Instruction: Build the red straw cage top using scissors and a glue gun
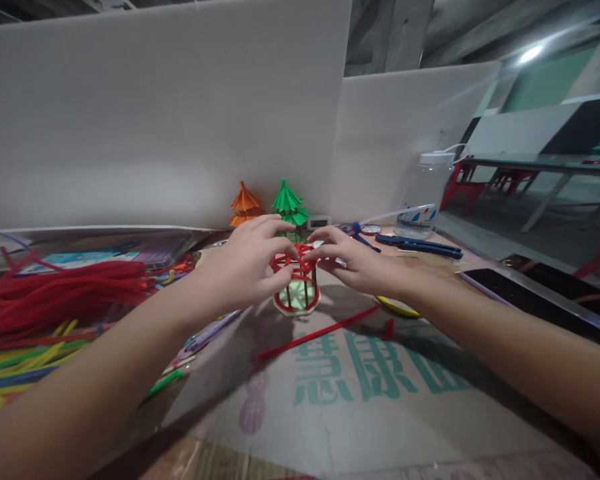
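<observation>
A small pavilion model (305,293) stands upright on the cardboard-coloured surface, with a red top frame of fuzzy pipe cleaner, dark posts, and a pale green base ringed in red. From the left, my left hand (253,260) has its thumb and fingers closed on the red top frame. My right hand (353,260) reaches in from the other side, its bent fingertips on the frame's right edge. Fingers cover part of the top. In front lies a loose red pipe cleaner (315,335), with a short red piece (389,329) to its right.
Behind the model stand an orange tiered tree (245,203) and a green one (286,200). Red pipe cleaners (70,290) and other colours heap at left. To the right are pliers (355,231), a blue cutter (420,246), a clear bottle (423,193) and a phone (530,300).
</observation>
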`<state>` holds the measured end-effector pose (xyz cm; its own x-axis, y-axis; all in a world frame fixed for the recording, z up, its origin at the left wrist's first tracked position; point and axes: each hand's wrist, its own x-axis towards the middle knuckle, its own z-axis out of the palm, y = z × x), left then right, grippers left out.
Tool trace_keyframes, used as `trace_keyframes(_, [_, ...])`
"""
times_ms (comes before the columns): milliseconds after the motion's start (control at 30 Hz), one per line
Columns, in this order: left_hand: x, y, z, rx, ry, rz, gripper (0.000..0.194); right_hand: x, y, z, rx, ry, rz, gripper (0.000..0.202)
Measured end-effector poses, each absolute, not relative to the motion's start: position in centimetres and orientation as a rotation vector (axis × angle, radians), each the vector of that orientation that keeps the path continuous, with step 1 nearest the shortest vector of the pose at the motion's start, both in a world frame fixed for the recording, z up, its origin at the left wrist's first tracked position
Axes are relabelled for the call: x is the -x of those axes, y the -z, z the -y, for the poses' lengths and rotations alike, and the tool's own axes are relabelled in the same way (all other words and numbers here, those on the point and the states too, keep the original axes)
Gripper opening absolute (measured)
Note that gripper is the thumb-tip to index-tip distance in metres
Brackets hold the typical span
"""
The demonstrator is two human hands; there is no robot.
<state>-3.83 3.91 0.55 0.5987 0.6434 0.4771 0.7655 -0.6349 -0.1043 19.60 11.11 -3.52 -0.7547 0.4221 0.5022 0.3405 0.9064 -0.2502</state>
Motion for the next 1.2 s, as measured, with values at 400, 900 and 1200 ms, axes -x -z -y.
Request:
trace_keyframes(400, [4.4, 1.6, -3.3, 2.511, 0.571, 1.048, 0.023, -19.1, 5.4, -10.1, 0.549, -0.151, 2.388, 0.019])
trace_keyframes(900, [4.8, 2.3, -4.4, 2.420, 0.754, 0.803, 0.012, -19.0, 5.2, -9.6, 0.556, -0.125, 2.409, 0.022])
trace_keyframes(1200, [4.8, 2.4, -4.4, 2.432, 0.724, 0.754, 0.012, -18.3, 4.7, -8.8, 0.702, -0.296, 2.299, 0.013])
